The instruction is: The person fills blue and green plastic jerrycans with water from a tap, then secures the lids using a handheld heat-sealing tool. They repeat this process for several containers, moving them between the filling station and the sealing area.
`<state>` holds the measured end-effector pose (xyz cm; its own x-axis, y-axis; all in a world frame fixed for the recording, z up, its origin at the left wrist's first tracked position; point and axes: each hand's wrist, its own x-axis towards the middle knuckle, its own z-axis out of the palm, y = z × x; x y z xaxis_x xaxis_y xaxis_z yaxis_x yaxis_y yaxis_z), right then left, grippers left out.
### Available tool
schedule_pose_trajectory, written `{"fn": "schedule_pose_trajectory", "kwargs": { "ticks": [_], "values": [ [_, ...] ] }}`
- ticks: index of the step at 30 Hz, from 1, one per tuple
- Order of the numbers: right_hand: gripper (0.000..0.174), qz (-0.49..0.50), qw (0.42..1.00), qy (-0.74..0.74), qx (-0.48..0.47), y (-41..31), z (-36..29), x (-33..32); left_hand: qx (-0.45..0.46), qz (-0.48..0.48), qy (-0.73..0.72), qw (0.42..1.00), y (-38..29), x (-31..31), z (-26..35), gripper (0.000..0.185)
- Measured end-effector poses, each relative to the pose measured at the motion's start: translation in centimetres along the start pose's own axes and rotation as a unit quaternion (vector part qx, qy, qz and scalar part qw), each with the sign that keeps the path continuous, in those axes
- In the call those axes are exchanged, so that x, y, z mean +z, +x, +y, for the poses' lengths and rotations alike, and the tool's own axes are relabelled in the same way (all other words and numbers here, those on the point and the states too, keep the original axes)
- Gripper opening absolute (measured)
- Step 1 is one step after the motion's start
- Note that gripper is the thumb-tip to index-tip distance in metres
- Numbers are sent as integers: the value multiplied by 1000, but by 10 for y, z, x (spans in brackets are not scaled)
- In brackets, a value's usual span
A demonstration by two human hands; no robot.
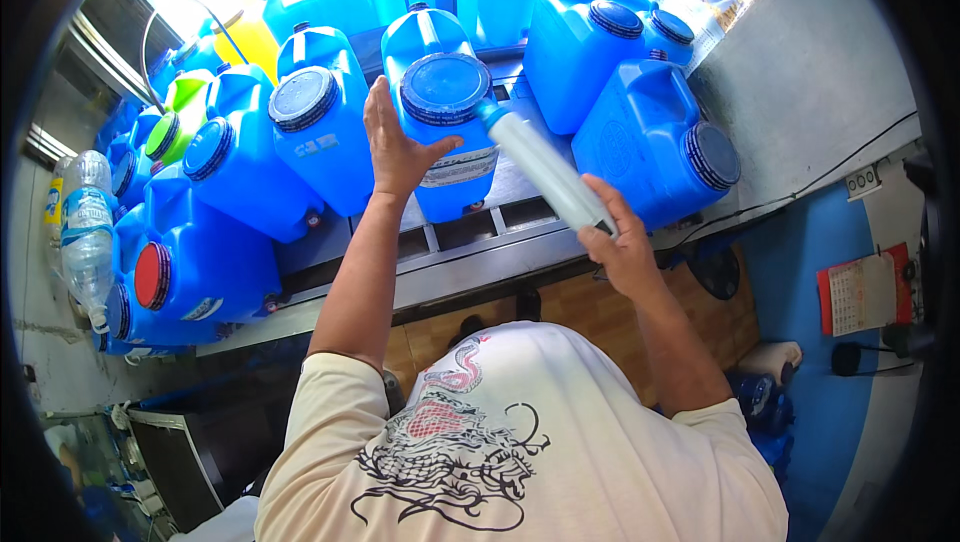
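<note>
A blue plastic water container (pixel 442 186) stands upright in front of me, with a wide blue screw cap (pixel 448 84) facing me and a printed label below it. My left hand (pixel 401 141) is at the container's left side, thumb and fingers spread, gripping nothing; whether it touches the plastic I cannot tell. My right hand (pixel 622 246) is wrapped around the lower end of a grey cylindrical hand tool (pixel 547 171). The tool slants up to the left, and its teal tip (pixel 489 113) is at the right edge of the cap. Whether tip and cap touch is unclear.
More blue containers flank it, one (pixel 645 144) close on the right and another (pixel 319 129) on the left. All rest on a metal counter (pixel 517 238). Plastic bottles (pixel 86 219) hang at the far left. A black cable (pixel 787 197) runs along the right wall to an outlet (pixel 862 182).
</note>
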<state>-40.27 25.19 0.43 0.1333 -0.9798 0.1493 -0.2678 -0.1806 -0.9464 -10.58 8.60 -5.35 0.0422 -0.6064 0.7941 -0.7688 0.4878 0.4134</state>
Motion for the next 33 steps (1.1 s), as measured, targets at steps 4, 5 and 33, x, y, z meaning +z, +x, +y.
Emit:
{"fn": "schedule_pose_trajectory", "kwargs": {
  "ticks": [4, 5, 33],
  "values": [
    [61, -3, 999, 13, 32, -5, -6, -3, -72, -89, -77, 990, 5, -2, 0, 136],
    [60, -11, 1000, -6, 19, -6, -7, 1, -65, -90, -55, 992, 3, -3, 2, 135],
    [60, -39, 981, -169, -85, 46, -88, 33, -66, -36, -72, 995, -5, 3, -2, 142]
  ]
}}
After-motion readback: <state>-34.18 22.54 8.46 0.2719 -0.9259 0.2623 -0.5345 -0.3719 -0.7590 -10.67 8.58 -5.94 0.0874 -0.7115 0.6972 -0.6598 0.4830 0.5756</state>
